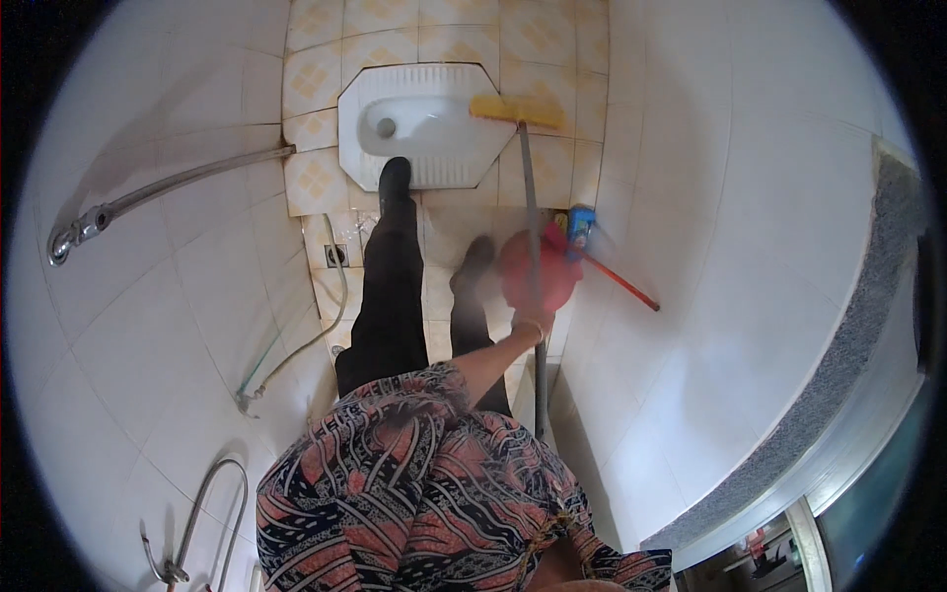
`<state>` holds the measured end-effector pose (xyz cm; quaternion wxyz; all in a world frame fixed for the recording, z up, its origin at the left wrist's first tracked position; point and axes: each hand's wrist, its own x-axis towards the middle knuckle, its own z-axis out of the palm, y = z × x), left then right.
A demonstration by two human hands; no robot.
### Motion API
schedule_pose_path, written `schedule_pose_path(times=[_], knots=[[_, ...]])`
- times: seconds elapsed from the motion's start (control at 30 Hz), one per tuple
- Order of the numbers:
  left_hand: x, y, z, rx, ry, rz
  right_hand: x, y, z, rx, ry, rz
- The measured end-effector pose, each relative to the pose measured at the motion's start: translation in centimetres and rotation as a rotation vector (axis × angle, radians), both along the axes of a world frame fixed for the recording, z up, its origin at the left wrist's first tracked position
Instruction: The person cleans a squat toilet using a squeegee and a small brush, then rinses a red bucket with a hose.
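My left hand (534,318) reaches across to the right, a bracelet at its wrist. Its fingers look wrapped round the grey pole of a long-handled mop (530,187). The mop's yellow bar-shaped head (516,111) lies over the right edge of a white squat toilet (464,133); blur hides whether it is sponge or bristle. Behind the pole, just beyond the hand, is a blurred red plastic container (528,276), perhaps a basin or bucket. The right hand is out of sight; only some bare skin of that arm shows at the bottom edge.
By the right wall stand a blue package (581,227) and a red stick (621,283). On the left wall run a metal pipe (187,178) and a hose (340,306) near a floor drain (337,256). A step edge (444,212) crosses the tiled floor.
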<state>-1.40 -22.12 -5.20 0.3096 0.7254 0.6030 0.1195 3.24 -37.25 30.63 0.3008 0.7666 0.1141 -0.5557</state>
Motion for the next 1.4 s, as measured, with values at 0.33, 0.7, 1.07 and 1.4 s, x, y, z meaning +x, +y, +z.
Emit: schedule_pose_path(times=[0.33, 0.7, 1.07, 1.4], knots=[[4.0, 20.5, -1.1, -0.395, 0.187, -0.537, -5.7, 8.3, -9.1, 0.218, -0.181, -0.111], [-2.9, -5.4, 10.2, -1.039, -0.116, 0.206, -1.1, -2.2, 1.6, 0.036, -0.039, -0.089], [1.1, 5.6, -2.6, -0.559, -0.196, 0.23, -3.9, 8.6, -9.4, 0.299, 0.03, -0.063], [1.1, -2.1, 4.9, -0.88, -0.163, 0.057, -1.2, 3.1, -5.8, 0.262, 0.01, -0.13]])
